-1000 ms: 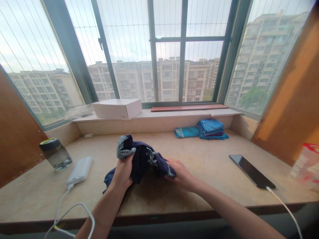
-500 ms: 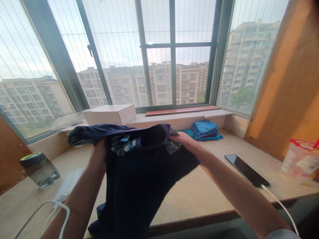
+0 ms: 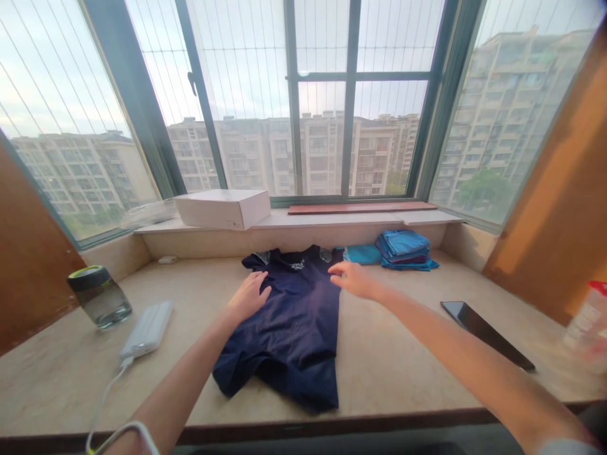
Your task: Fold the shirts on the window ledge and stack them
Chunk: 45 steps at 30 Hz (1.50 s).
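Observation:
A dark navy T-shirt lies spread on the counter, its neck toward the window and its hem toward me. Pale patterning shows at the shoulders and below the collar. My left hand is over the shirt's left side near the sleeve, fingers apart and holding nothing. On the opposite side, my right hand is at the right shoulder edge, with its fingers stretched toward the cloth. Whether either hand touches the fabric I cannot tell. Creases run across the lower half of the shirt.
Folded blue clothes are stacked at the back right, beside a flat teal cloth. A phone and a plastic cup lie to the right. A bottle and a cabled power bank are left; a white box sits on the sill.
The shirt was held up in both hands; now it lies flat on the counter. Both hands have let go of it. The view has shifted slightly left.

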### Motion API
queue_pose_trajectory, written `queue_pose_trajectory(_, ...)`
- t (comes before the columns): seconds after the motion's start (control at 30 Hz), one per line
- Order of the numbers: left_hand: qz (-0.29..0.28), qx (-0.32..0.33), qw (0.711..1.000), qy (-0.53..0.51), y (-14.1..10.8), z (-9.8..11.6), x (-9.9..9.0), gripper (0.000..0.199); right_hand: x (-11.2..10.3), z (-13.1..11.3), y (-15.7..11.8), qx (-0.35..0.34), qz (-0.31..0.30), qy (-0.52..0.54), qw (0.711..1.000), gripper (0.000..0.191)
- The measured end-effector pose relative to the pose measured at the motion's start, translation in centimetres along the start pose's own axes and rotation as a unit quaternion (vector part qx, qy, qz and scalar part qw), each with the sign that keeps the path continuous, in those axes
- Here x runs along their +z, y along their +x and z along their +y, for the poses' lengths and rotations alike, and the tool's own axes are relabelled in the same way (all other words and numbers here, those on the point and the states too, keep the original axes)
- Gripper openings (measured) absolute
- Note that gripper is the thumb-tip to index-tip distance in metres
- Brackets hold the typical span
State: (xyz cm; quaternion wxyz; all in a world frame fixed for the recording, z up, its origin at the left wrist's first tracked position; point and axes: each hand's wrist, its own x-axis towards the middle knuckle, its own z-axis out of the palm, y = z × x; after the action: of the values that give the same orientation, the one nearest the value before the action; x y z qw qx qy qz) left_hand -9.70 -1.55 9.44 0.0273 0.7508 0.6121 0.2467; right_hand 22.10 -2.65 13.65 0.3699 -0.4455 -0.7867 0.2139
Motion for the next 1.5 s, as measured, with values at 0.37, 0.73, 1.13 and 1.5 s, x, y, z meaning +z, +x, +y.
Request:
queue_pose_trajectory(0.37,-0.176,0.011,0.981,0.079,-8.2,-3.0,2.6,0.058,8.9,1.2,-13.7,-0.172,-0.254,-0.100,0.947,0.050)
queue_pose_trajectory(0.73,-0.192,-0.002,0.979,0.068,-10.6,-1.6,1.2,0.061,5.8,4.0,-12.1,-0.202,0.036,-0.075,0.976,0.022)
queue_pose_trajectory(1.13,-0.099,0.133,0.986,0.027,-20.5,6.9,3.7,0.062,4.7,3.2,-11.4,-0.101,-0.049,-0.040,0.993,0.020)
queue_pose_trajectory(1.5,0.006,0.079,0.994,-0.073,-21.4,3.8,4.2,0.030,1.0,3.5,-11.8,-0.036,-0.058,-0.044,0.997,0.027)
